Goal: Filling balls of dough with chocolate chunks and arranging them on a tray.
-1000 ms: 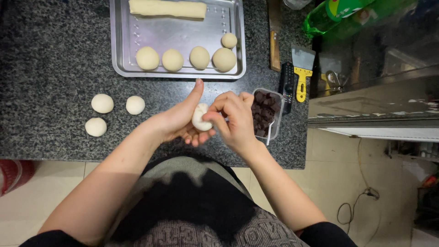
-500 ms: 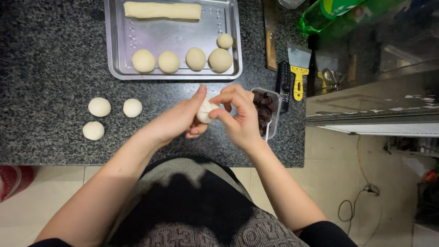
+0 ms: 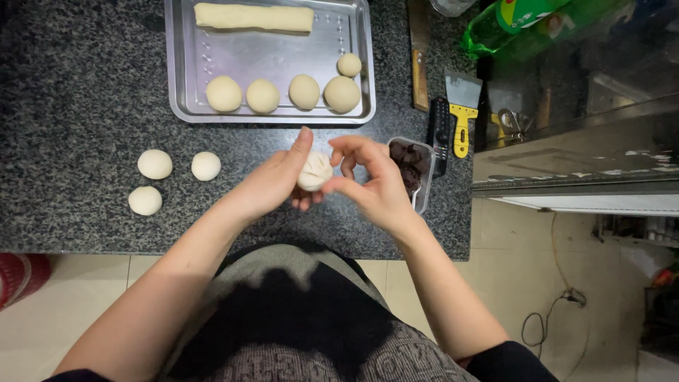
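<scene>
Dough ball (image 3: 314, 170) pinched shut in front of the steel tray (image 3: 185, 79).
It is cupped by the left hand (image 3: 277, 180); right hand (image 3: 373, 182) fingers are clamped on its pleats. Overpinching could tear it.

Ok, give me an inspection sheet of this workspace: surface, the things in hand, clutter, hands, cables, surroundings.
Surface: dark speckled stone counter.
Job's things: pleated dough ball held in both hands; metal tray with five dough balls and a dough log; three dough balls on the counter; clear tub of dark filling.
Clutter: yellow-handled scraper, black remote, green bottle.
Grippers: left hand cups the ball; right hand pinches its top.
Cables: dark cable on the floor.
Surroundings: pale tiled floor.
</scene>
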